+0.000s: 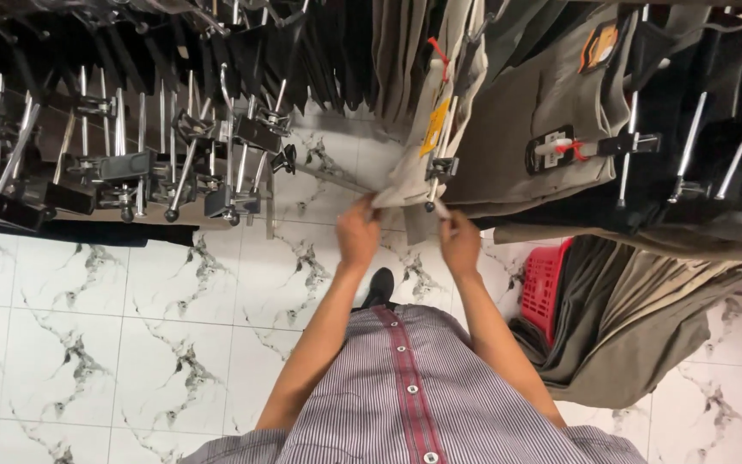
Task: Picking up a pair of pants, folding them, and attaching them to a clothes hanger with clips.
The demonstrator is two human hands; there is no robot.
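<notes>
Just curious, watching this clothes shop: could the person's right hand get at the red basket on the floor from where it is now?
Probably yes. The right hand is up at the beige trousers, and the red basket sits below it to the right with open floor between, though draped trousers cover its far side.

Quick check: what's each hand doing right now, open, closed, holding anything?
Left hand: closed, pinching the edge of the beige hanging garment.
Right hand: closed on a small white piece; what it is cannot be told.
</notes>
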